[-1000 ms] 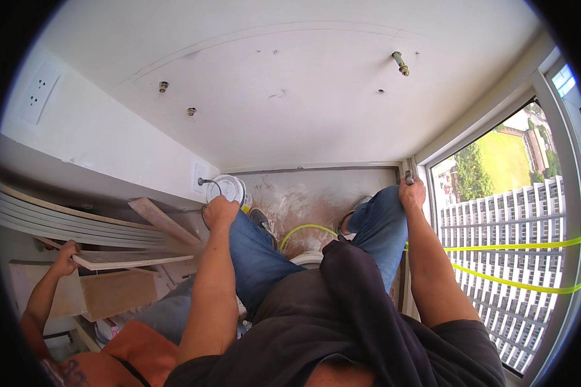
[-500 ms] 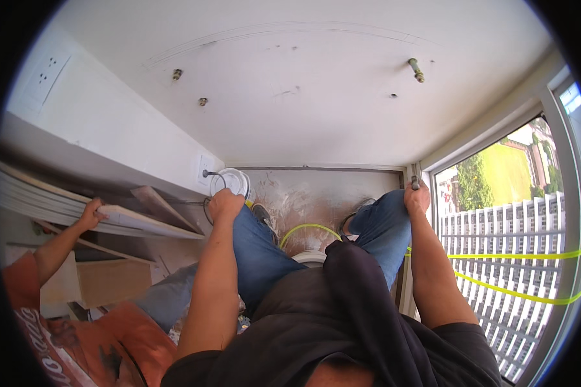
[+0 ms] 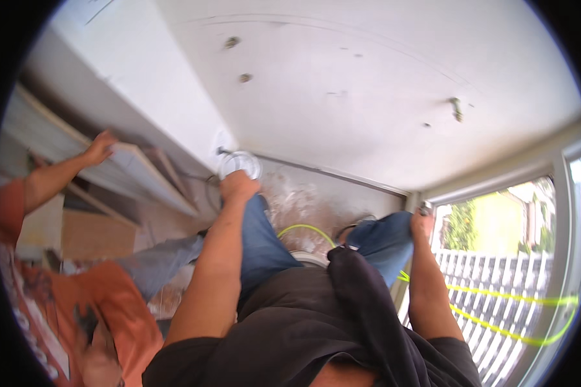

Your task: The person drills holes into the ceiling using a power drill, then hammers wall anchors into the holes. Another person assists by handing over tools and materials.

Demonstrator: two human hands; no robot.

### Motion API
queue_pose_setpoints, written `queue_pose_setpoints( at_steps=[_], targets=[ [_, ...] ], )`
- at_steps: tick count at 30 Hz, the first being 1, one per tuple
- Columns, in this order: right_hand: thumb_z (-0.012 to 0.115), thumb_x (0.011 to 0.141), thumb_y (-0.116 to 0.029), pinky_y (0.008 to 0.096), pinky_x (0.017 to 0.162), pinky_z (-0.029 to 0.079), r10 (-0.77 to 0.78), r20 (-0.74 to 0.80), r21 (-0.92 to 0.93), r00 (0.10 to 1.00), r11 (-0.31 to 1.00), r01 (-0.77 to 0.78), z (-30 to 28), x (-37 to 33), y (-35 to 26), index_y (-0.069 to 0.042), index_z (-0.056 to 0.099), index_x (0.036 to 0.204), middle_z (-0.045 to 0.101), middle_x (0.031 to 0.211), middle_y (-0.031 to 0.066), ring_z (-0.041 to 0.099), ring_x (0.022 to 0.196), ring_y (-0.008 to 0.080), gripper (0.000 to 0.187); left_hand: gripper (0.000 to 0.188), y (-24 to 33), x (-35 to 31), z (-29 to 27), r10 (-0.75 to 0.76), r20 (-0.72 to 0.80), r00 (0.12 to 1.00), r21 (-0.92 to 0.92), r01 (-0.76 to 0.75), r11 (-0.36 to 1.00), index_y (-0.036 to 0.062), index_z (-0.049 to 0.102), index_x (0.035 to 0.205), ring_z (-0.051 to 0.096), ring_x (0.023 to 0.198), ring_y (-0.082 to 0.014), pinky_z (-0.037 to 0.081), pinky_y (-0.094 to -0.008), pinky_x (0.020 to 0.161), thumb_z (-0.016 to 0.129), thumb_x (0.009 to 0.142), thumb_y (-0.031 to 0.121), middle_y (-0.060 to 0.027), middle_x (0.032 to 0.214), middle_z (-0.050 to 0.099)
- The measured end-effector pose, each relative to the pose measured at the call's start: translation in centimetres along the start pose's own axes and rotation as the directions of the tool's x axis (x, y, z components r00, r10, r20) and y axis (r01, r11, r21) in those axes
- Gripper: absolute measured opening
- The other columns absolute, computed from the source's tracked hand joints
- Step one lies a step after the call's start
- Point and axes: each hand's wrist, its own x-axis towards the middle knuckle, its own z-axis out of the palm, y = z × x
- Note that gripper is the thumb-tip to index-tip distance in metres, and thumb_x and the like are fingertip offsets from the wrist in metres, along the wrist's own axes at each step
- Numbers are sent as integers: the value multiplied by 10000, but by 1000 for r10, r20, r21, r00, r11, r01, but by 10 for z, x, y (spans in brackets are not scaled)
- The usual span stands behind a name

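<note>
My left hand (image 3: 240, 186) rests by my left knee, its fingers turned away from view. Just beyond it is a round white bucket lid (image 3: 245, 161), with a dark cord beside it. My right hand (image 3: 422, 224) is closed at my right knee, next to the window frame. From its top sticks out the end of a small grey metal tool (image 3: 425, 208), whose kind I cannot make out. On the white wall (image 3: 342, 122) ahead, metal bolts (image 3: 456, 109) protrude on the right and left.
At the left, a person in an orange shirt (image 3: 119, 290) has a hand on long boards (image 3: 126, 164) stored under a white ledge (image 3: 142, 71). A yellow-green hose (image 3: 306, 227) loops over the stained floor (image 3: 303, 200). White slats (image 3: 490, 309) stand beyond the window at right.
My view has turned and blurred, so the wall and window appear tilted. Both my hands stay by my knees. The person at left has leaned farther into view, hand still at the boards.
</note>
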Motion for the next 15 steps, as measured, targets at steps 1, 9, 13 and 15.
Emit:
queue_pose_setpoints(
  at_steps=[1,9,13,15],
  targets=[
    [626,881,-392,492,936,495,7,15,44,1000,999,-7,-19,-16,-14,-111,665,1168,671,1127,225,621,1095,411,403,440,7,-10,-14,33,26,999,14,-33,999,34,722,1087,655,1088,-382,527,-447,920,640,753,308,-232,1109,695],
    [709,872,-203,468,729,495,-583,-312,350,750,664,661,-71,-46,-64,-29,615,913,643,879,174,619,822,415,202,625,60,-36,30,517,-194,833,-144,-546,825,-17,591,1219,559,1157,-406,450,-478,1005,745,720,326,-226,1212,619],
    [740,860,-86,329,673,474,-716,-340,558,609,368,744,-93,-128,-164,-24,650,949,592,799,87,569,717,189,141,725,123,-108,37,659,-413,629,-363,-777,514,-21,535,1279,573,1142,-416,465,-467,993,802,691,308,-236,1250,599],
    [733,874,-93,322,694,480,-807,-202,691,556,285,665,-104,-177,-192,-16,651,998,586,811,79,569,738,169,168,572,144,-140,16,603,-619,504,-470,-852,229,-17,596,1135,598,1098,-379,483,-478,942,783,694,296,-211,1114,643]
  ],
)
